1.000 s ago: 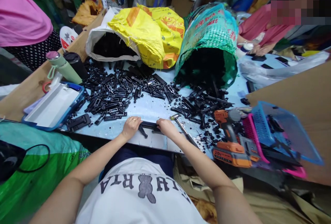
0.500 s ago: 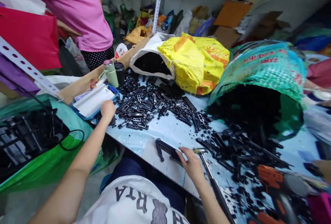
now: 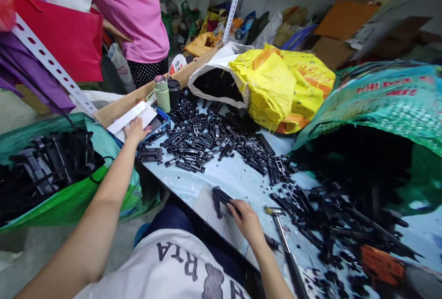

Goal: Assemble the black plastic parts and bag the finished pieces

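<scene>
My left hand (image 3: 136,131) lies with spread fingers on white paper or card (image 3: 133,115) over a blue tray (image 3: 165,126). My right hand (image 3: 245,218) grips a black folding bracket (image 3: 223,196) near the table's front edge, above a pale board (image 3: 203,204). A hammer (image 3: 285,239) rests just right of that hand. Beyond both hands spreads a heap of small black parts (image 3: 193,144). Beside the tray sits a black rectangular part (image 3: 150,154).
A green bottle (image 3: 162,94) and black cup (image 3: 174,92) stand behind the tray. White, yellow (image 3: 276,89) and green (image 3: 390,101) sacks line the back and right. An orange power tool (image 3: 381,264) lies at lower right. A person in pink (image 3: 138,11) stands beyond the table.
My left hand has moved forward onto the white paper, shifting it and uncovering part of the tray. My right hand still holds the bracket. The view has turned left.
</scene>
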A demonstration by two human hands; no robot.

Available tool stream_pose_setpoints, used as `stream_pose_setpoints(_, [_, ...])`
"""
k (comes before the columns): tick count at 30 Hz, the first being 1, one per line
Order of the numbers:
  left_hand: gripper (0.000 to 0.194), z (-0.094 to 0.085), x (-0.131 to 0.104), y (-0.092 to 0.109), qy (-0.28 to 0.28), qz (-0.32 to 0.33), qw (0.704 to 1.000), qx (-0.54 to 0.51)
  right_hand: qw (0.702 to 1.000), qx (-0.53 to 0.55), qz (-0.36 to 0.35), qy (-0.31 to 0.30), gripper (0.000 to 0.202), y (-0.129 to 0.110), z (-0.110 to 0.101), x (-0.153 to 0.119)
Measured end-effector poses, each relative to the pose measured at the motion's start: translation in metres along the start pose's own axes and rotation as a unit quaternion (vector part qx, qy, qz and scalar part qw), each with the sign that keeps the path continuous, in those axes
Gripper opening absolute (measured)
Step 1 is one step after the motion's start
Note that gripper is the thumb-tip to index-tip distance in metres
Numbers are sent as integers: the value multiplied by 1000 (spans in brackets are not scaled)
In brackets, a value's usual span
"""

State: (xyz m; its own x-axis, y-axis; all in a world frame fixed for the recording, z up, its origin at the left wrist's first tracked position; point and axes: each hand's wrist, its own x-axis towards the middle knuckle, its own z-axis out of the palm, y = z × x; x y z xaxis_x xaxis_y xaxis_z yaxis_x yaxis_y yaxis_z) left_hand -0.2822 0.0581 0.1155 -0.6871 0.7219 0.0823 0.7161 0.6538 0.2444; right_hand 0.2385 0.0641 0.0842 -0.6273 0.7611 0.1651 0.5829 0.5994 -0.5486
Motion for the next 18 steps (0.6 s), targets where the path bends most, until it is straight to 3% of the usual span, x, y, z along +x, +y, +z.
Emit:
stream_pose_setpoints(3, [52,-5,-5,3,30,77,996,33,1000,12,-6,8,31,1,-1,-4])
stream_pose_setpoints(5, [40,-9,-8,7,18,138,988,61,1000,17,-13,9,31,1,-2,-5])
stream_pose_setpoints(8, [32,-14,-9,10,-10,127,986,107,1000,20,-20,3,30,0,-4,-4])
stream_pose_setpoints(13, [51,-14,-1,11,-36,73,982,168,1000,18,-17,5,32,-1,-4,-5])
stream_pose_setpoints(18, [61,-16,1,9,-35,116,969,216,1000,16,-18,13,31,-1,-5,-11])
